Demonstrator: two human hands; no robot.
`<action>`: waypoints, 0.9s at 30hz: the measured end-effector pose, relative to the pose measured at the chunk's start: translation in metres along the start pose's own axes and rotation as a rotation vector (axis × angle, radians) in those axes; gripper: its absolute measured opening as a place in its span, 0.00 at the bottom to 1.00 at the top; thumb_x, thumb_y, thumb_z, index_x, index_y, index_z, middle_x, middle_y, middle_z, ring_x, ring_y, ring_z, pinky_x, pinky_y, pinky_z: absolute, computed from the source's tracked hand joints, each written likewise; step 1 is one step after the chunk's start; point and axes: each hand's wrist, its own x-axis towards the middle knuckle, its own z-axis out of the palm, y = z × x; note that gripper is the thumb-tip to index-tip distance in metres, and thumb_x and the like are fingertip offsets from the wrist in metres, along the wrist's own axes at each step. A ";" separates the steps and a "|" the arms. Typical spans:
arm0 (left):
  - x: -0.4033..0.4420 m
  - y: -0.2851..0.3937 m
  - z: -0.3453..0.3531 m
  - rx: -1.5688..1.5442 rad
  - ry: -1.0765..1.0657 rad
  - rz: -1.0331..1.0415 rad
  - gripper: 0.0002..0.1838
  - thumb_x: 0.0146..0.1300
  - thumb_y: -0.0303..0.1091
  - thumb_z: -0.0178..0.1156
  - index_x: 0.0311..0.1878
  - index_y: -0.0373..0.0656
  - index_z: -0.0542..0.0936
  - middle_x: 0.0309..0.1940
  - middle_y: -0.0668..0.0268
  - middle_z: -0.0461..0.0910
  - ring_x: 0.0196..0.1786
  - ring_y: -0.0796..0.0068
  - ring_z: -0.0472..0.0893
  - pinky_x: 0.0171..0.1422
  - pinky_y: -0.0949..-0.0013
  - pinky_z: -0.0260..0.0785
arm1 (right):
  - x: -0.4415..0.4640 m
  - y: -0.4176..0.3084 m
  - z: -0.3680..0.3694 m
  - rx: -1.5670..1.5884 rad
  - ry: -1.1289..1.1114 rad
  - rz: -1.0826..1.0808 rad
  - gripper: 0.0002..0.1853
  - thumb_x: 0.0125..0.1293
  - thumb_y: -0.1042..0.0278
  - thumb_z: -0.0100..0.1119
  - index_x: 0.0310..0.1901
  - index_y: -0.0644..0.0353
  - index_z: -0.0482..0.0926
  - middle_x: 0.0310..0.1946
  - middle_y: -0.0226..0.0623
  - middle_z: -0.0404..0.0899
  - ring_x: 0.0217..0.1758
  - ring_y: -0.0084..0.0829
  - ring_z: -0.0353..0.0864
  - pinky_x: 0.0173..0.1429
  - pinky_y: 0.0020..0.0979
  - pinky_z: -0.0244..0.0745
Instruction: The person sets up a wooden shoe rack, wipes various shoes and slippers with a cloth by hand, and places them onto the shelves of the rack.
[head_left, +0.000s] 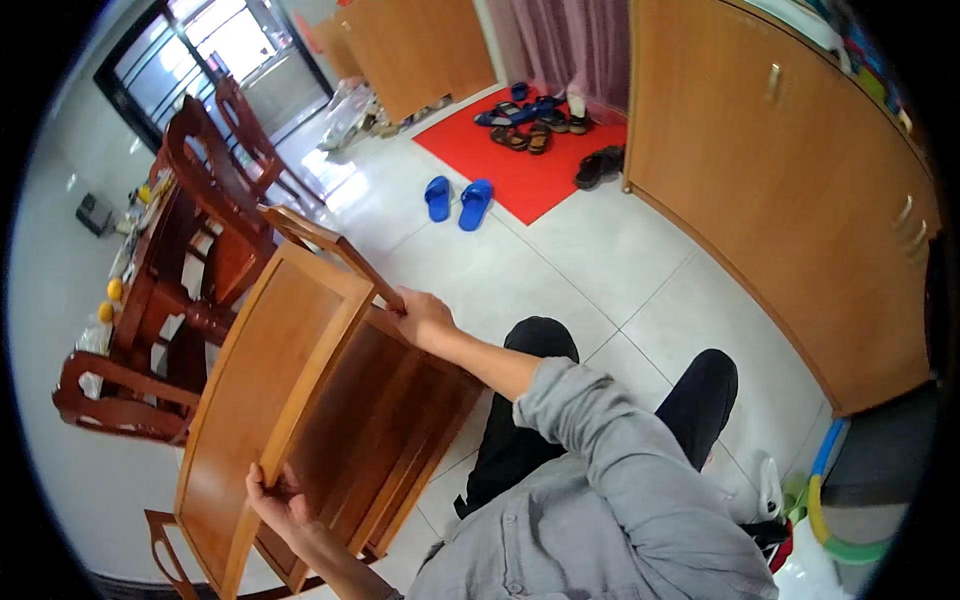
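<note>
Brown wood unit (215, 400) is held in front of the person, at the left side of the view, and is seen aslant; whether it is truly tipped cannot be told. Its flat panel (285, 320) is turned toward the left, and its darker boards (350, 430) are exposed on the side facing the legs. At the unit's far corner, the rail (345, 250) is gripped near its end by the right hand (422, 318), with fingers wrapped around it. At the unit's near edge, the panel's border is pinched by the left hand (285, 508), thumb on top, other fingers partly hidden.

Grey shirt (620, 470) and dark trousers (520, 430) are worn; one knee is placed just beside the unit, the other well to its right. Left of the unit, a dark red desk (160, 255) is surrounded by chairs (205, 165); two round yellow fruits (115, 289) are seen at it. Beyond the unit, blue slippers (475, 205) are left on the tiles (560, 285), near a red mat (455, 140) where shoes (538, 137) are scattered. Well right of the unit, a cupboard (770, 200) is seen, with a coloured hoop (818, 508) near its lower end.
</note>
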 end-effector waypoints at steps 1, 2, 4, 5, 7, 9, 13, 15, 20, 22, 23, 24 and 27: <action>-0.001 -0.005 0.001 0.004 -0.075 -0.027 0.07 0.56 0.30 0.60 0.35 0.35 0.76 0.34 0.61 0.80 0.37 0.71 0.81 0.42 0.69 0.80 | 0.005 0.002 -0.007 -0.074 0.069 0.085 0.14 0.49 0.66 0.63 0.39 0.54 0.75 0.34 0.41 0.79 0.42 0.39 0.78 0.43 0.37 0.70; -0.005 -0.009 0.008 -0.002 -0.100 -0.049 0.07 0.56 0.29 0.59 0.36 0.35 0.76 0.34 0.61 0.80 0.37 0.71 0.81 0.42 0.69 0.80 | 0.009 0.007 -0.014 -0.072 0.142 0.069 0.11 0.49 0.68 0.62 0.35 0.55 0.74 0.31 0.40 0.79 0.38 0.38 0.78 0.40 0.37 0.70; -0.018 -0.019 0.027 -0.005 -0.145 -0.097 0.07 0.57 0.27 0.59 0.36 0.34 0.76 0.35 0.60 0.80 0.37 0.70 0.81 0.43 0.68 0.79 | 0.010 0.019 -0.031 -0.066 0.285 0.043 0.05 0.48 0.71 0.60 0.28 0.55 0.74 0.24 0.37 0.78 0.32 0.38 0.78 0.35 0.37 0.69; -0.022 -0.027 0.038 -0.047 -0.244 -0.100 0.08 0.56 0.26 0.60 0.36 0.33 0.75 0.36 0.59 0.79 0.38 0.67 0.81 0.45 0.68 0.79 | 0.012 0.027 -0.044 -0.024 0.289 0.045 0.05 0.47 0.72 0.59 0.27 0.56 0.74 0.23 0.39 0.77 0.31 0.38 0.78 0.35 0.36 0.69; -0.036 -0.039 0.070 -0.022 -0.259 -0.126 0.07 0.56 0.26 0.60 0.36 0.33 0.75 0.36 0.60 0.79 0.40 0.67 0.80 0.47 0.67 0.79 | 0.013 0.044 -0.066 0.117 0.412 -0.022 0.04 0.48 0.76 0.58 0.25 0.56 0.74 0.19 0.31 0.74 0.27 0.26 0.74 0.32 0.31 0.68; -0.036 -0.053 0.095 -0.012 -0.315 -0.195 0.06 0.56 0.26 0.60 0.34 0.34 0.75 0.36 0.61 0.78 0.43 0.68 0.78 0.50 0.65 0.77 | 0.012 0.057 -0.098 0.296 0.528 -0.025 0.07 0.48 0.85 0.57 0.24 0.58 0.75 0.20 0.24 0.72 0.27 0.18 0.69 0.31 0.24 0.67; -0.044 -0.105 0.146 0.000 -0.452 -0.328 0.06 0.56 0.27 0.60 0.35 0.35 0.76 0.37 0.61 0.78 0.45 0.67 0.77 0.56 0.61 0.74 | -0.027 0.082 -0.189 0.434 0.727 -0.109 0.13 0.52 0.89 0.53 0.36 0.61 0.78 0.26 0.25 0.74 0.29 0.20 0.73 0.35 0.23 0.71; -0.064 -0.134 0.182 0.009 -0.545 -0.391 0.08 0.56 0.27 0.60 0.37 0.36 0.75 0.38 0.61 0.77 0.46 0.66 0.77 0.58 0.61 0.72 | -0.050 0.106 -0.239 0.617 0.804 -0.075 0.15 0.54 0.88 0.52 0.41 0.61 0.79 0.27 0.28 0.75 0.30 0.22 0.75 0.35 0.23 0.73; -0.141 -0.199 0.263 0.107 -0.693 -0.632 0.08 0.53 0.24 0.59 0.38 0.38 0.74 0.38 0.63 0.76 0.46 0.66 0.77 0.54 0.62 0.75 | -0.173 0.137 -0.346 0.453 1.084 -0.043 0.18 0.52 0.86 0.48 0.46 0.66 0.76 0.36 0.35 0.78 0.38 0.27 0.76 0.46 0.27 0.72; -0.162 -0.236 0.277 0.067 -0.835 -0.808 0.12 0.51 0.24 0.61 0.40 0.39 0.73 0.39 0.63 0.75 0.47 0.65 0.74 0.56 0.57 0.73 | -0.225 0.140 -0.372 0.378 1.249 -0.031 0.20 0.48 0.88 0.45 0.45 0.67 0.74 0.43 0.39 0.77 0.45 0.32 0.75 0.45 0.29 0.71; -0.178 -0.252 0.286 0.083 -0.858 -0.887 0.13 0.51 0.24 0.61 0.41 0.40 0.73 0.40 0.62 0.75 0.48 0.64 0.74 0.56 0.56 0.73 | -0.254 0.161 -0.390 0.302 1.305 0.002 0.20 0.50 0.88 0.46 0.47 0.67 0.73 0.45 0.39 0.76 0.47 0.33 0.75 0.47 0.30 0.71; -0.196 -0.264 0.296 0.075 -0.919 -0.982 0.07 0.53 0.25 0.61 0.36 0.41 0.76 0.37 0.66 0.75 0.45 0.70 0.75 0.55 0.54 0.72 | -0.278 0.163 -0.402 0.389 1.398 -0.071 0.19 0.52 0.88 0.46 0.48 0.67 0.71 0.46 0.39 0.75 0.48 0.34 0.74 0.48 0.31 0.72; -0.244 -0.313 0.325 0.007 -1.103 -1.164 0.05 0.55 0.25 0.60 0.36 0.39 0.76 0.37 0.65 0.75 0.45 0.70 0.75 0.56 0.53 0.72 | -0.357 0.175 -0.441 0.297 1.623 0.004 0.17 0.53 0.90 0.48 0.45 0.66 0.72 0.41 0.37 0.76 0.42 0.31 0.75 0.43 0.31 0.72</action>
